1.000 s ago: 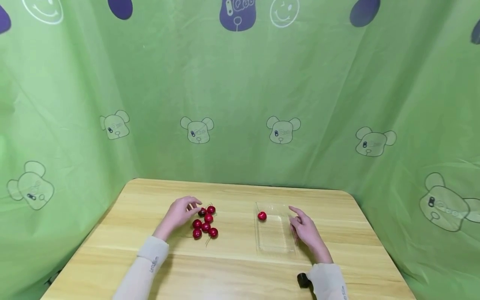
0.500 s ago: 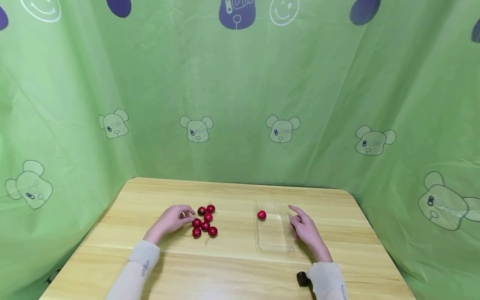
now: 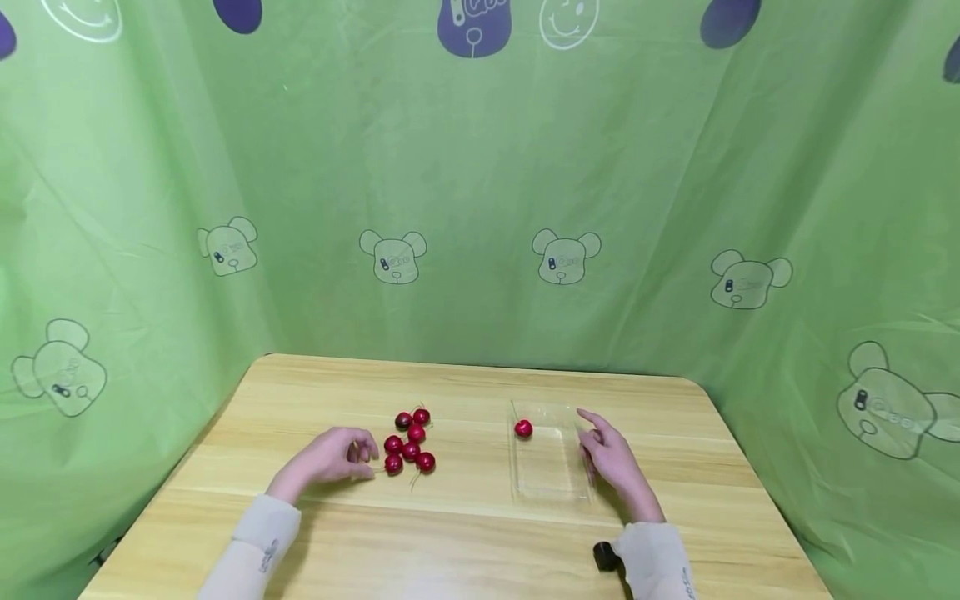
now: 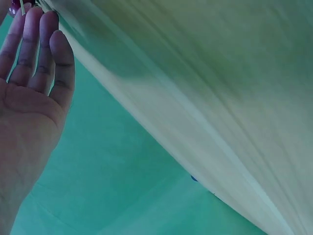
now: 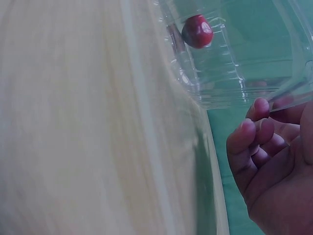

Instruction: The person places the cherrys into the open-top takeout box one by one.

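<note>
Several dark red cherries (image 3: 410,451) with thin stems lie in a cluster on the wooden table. My left hand (image 3: 333,455) is just left of the nearest ones, its thumb and fingers spread around the stem end of the front-left cherry (image 3: 393,464). In the left wrist view the fingers (image 4: 41,63) are nearly straight, with a cherry stem at their tips. A clear plastic box (image 3: 551,498) stands to the right, one cherry (image 3: 523,428) at its far left inside. My right hand (image 3: 613,458) holds the box's right edge, the index finger extended along it.
The light wooden table (image 3: 465,542) ends at a green cloth (image 3: 480,333) that hangs behind and on both sides. A small black object (image 3: 605,556) sits beside the right sleeve (image 3: 654,560).
My left hand has moved from the far-left cherries toward me and leftward, down to the front-left cherry's stem. The right hand, box and cherries stay where they were.
</note>
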Demonstrator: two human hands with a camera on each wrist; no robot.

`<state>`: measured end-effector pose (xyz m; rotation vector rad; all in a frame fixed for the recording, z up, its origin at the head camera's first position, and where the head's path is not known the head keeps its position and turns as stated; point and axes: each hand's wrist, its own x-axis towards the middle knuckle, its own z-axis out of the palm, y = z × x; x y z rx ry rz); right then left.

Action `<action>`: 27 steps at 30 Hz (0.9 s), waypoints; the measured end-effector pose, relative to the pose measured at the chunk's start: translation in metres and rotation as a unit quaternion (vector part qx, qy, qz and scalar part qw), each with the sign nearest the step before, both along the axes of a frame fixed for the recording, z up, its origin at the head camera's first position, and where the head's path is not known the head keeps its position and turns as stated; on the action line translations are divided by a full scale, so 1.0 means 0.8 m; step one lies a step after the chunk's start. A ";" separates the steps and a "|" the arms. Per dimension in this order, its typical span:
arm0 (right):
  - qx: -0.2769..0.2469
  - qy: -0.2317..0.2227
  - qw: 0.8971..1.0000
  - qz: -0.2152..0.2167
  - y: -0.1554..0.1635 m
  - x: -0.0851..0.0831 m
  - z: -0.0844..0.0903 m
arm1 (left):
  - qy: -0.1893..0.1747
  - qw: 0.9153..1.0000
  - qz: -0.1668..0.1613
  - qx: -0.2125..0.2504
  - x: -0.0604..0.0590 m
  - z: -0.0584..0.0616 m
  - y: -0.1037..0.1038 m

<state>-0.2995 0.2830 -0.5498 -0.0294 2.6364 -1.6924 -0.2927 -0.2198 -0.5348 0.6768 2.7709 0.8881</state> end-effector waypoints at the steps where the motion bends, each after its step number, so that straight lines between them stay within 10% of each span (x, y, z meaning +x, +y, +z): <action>1: 0.000 0.000 1.000 0.000 0.000 0.000 0.000 | 0.003 1.000 -0.004 -0.001 0.000 0.000 -0.001; 27: -0.003 0.003 1.000 0.003 0.003 -0.001 -0.004 | 0.046 0.998 -0.045 -0.018 -0.004 -0.010 -0.001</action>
